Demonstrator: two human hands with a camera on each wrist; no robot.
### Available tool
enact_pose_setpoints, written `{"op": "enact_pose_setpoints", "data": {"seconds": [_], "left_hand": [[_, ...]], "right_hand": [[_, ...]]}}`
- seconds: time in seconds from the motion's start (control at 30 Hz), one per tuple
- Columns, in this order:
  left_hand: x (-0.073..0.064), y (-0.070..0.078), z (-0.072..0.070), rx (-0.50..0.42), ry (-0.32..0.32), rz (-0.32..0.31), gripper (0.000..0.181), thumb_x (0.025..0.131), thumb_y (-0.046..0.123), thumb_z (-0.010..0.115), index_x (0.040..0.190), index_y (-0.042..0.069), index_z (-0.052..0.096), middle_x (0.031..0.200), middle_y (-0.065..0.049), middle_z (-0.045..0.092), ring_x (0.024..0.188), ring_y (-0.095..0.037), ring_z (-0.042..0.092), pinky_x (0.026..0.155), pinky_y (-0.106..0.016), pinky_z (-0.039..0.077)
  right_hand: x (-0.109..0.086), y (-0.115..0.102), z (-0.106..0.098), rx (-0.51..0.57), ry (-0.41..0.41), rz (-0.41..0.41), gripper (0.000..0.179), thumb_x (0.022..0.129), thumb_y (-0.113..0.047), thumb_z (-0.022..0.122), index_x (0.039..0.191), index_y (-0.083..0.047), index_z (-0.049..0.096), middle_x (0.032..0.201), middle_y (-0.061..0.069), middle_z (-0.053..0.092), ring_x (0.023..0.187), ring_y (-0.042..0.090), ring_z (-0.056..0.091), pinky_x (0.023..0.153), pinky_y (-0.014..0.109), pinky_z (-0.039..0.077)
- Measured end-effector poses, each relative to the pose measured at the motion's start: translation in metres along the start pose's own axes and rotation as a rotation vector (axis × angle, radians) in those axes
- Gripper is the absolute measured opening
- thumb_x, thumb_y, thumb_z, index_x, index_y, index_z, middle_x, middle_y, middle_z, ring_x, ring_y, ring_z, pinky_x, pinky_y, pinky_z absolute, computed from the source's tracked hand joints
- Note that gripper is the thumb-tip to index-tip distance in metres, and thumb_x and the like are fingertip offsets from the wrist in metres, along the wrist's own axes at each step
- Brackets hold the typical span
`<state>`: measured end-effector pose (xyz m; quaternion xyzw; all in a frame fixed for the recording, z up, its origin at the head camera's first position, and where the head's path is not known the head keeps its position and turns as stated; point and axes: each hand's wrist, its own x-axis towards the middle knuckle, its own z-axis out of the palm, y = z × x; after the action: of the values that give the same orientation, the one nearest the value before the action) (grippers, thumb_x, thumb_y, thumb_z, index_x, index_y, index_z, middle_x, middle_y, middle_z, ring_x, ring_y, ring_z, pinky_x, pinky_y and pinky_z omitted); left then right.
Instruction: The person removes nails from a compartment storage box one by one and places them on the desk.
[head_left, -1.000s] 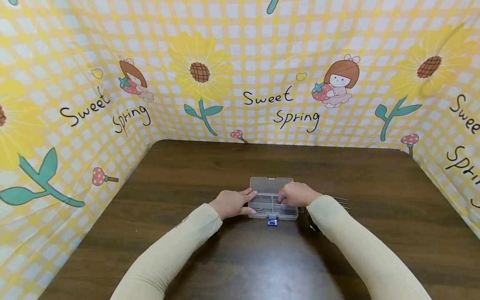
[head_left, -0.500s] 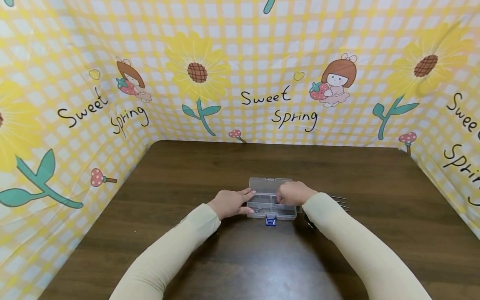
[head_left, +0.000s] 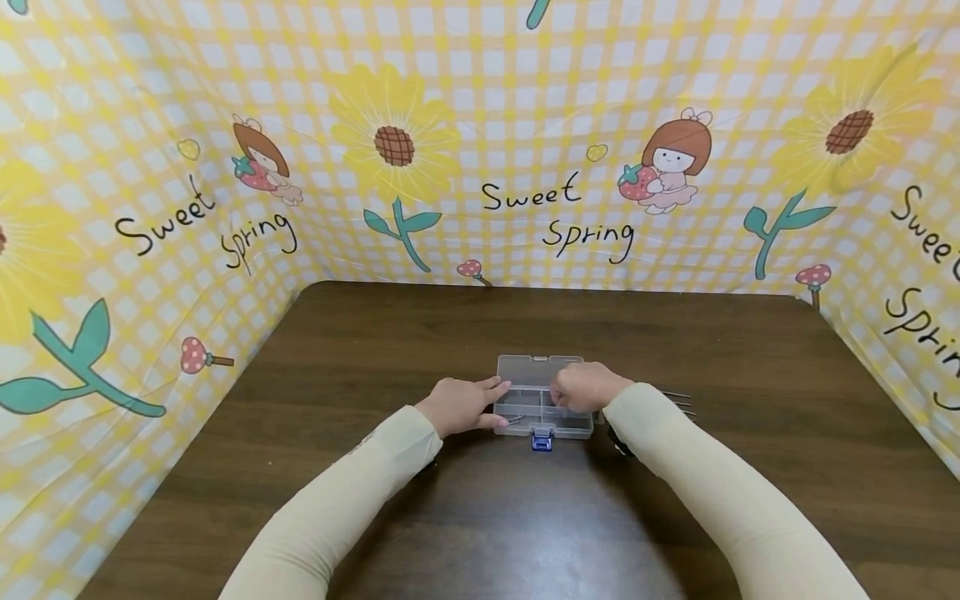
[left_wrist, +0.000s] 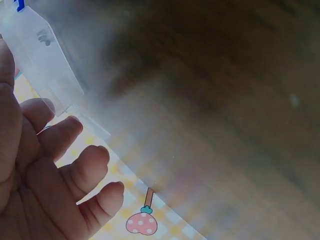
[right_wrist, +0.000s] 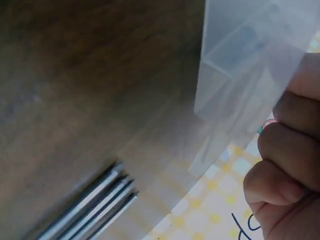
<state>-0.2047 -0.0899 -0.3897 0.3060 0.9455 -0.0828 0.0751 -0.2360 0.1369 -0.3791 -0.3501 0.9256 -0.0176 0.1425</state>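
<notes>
And here's the box (head_left: 573,432), clear plastic, sitting mid-width on the brown tabletop (head_left: 420,333), its lid (head_left: 534,371) laid back on the far side and its blue latch (head_left: 542,442) sticking out over the front edge. The left hand (head_left: 455,407) is in at the left end, fingers wide: the thumb sits at the front corner, the index finger up by the rear one, spanning that edge between them. Just past the thumb, a small metal piece (head_left: 515,420) lies in the front left compartment. Over on the other side, the right hand (head_left: 588,387) dips into the rear right compartment, its fingers curled tight and narrow; whether they pinch anything, I can't tell, because the knuckles cover the tips. That wrist crosses the box's right edge, so the way in from that side is tight, while the front right compartment shows uncovered from above. Out to the right, well apart from the box, slim metal rods (right_wrist: 82,200) lie side by side, partly behind the right sleeve (head_left: 697,467). Plenty of room here: bare wood runs from the lid to the far edge, where the checked cloth (head_left: 450,100) rises, and a broad stretch comes forward from the latch between the two sleeves.
</notes>
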Motion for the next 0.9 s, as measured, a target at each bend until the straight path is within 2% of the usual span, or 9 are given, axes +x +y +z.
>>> {"op": "enact_pose_setpoints", "data": {"seconds": [0.13,0.33,0.47,0.57,0.77,0.9], "left_hand": [[-0.001,0.001,0.002,0.01,0.008,0.013,0.068,0.09,0.059,0.049,0.146,0.021,0.043,0.144,0.001,0.046,0.058,-0.014,0.059,0.04,-0.027,0.026],[-0.003,0.001,-0.001,-0.006,0.03,0.018,0.067,0.09,0.057,0.05,0.145,0.02,0.045,0.143,0.0,0.048,0.046,-0.013,0.048,0.04,-0.026,0.025],[-0.004,0.0,-0.002,-0.013,0.013,0.009,0.067,0.091,0.057,0.049,0.147,0.02,0.042,0.145,0.001,0.045,0.041,-0.011,0.035,0.04,-0.026,0.023],[-0.005,0.0,-0.002,-0.02,-0.001,-0.001,0.068,0.091,0.057,0.049,0.147,0.02,0.041,0.146,0.001,0.044,0.04,-0.011,0.03,0.04,-0.026,0.021],[-0.002,0.0,-0.001,-0.026,-0.004,-0.004,0.068,0.091,0.057,0.049,0.147,0.02,0.041,0.146,0.001,0.044,0.04,-0.011,0.033,0.04,-0.027,0.022],[-0.001,0.001,-0.001,-0.035,-0.009,-0.009,0.068,0.09,0.057,0.05,0.147,0.02,0.041,0.146,0.001,0.044,0.041,-0.012,0.036,0.041,-0.027,0.023]], "right_hand": [[-0.001,0.0,-0.005,0.013,-0.017,0.013,0.008,0.09,-0.009,0.065,0.089,-0.011,0.072,0.088,-0.002,0.067,0.079,0.014,0.06,0.077,0.035,0.052],[-0.006,0.004,-0.017,0.03,0.0,0.024,0.011,0.09,-0.008,0.065,0.096,-0.009,0.074,0.097,0.0,0.07,0.091,0.017,0.064,0.081,0.038,0.051],[-0.01,0.007,-0.022,0.037,-0.005,0.012,0.009,0.09,-0.008,0.064,0.093,-0.01,0.073,0.093,-0.001,0.069,0.085,0.015,0.062,0.076,0.036,0.051],[-0.013,0.009,-0.023,0.041,0.0,0.008,0.007,0.089,-0.008,0.065,0.089,-0.011,0.072,0.089,-0.003,0.067,0.08,0.012,0.061,0.073,0.034,0.051],[-0.022,0.017,-0.021,0.025,0.0,0.019,0.014,0.088,-0.009,0.067,0.074,-0.012,0.066,0.072,-0.005,0.059,0.065,0.01,0.048,0.062,0.03,0.045],[-0.027,0.022,-0.02,0.009,0.002,0.032,0.013,0.088,-0.009,0.067,0.075,-0.013,0.069,0.072,-0.006,0.06,0.064,0.01,0.049,0.063,0.03,0.047]]}}
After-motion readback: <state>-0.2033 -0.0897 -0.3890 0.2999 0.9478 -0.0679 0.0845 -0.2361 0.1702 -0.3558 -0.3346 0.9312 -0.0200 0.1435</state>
